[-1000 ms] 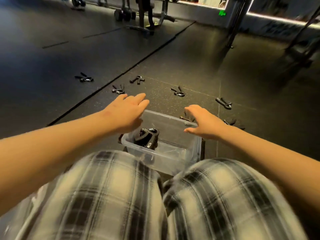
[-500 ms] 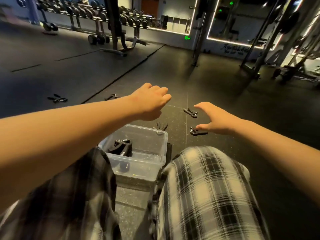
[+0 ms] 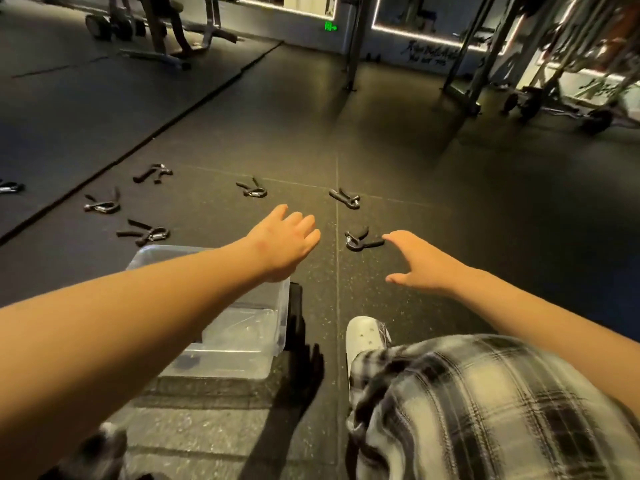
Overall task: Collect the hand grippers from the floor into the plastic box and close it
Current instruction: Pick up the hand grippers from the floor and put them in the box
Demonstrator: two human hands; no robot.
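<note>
Right hand (image 3: 422,263) is spread wide with straight fingers and holds nothing. A gripper (image 3: 362,239) lies on the floor at its fingertips; whether they touch is unclear. Left hand (image 3: 287,239) is flat and empty, with the box (image 3: 278,317) under its forearm. Other grippers (image 3: 252,189) lie beyond it.

Plaid trousers (image 3: 485,410), black and white, are covering the bent knee at lower right; a white shoe (image 3: 365,336) is showing just ahead of them. A metal bench frame (image 3: 162,29) is standing at far left, round weights (image 3: 100,26) lying beside it. A dark upright post (image 3: 355,43) is rising at centre back, a green sign (image 3: 330,26) glowing near it. Light strips (image 3: 415,38) are edging the wall panels; a barbell (image 3: 595,119) is resting at far right.
</note>
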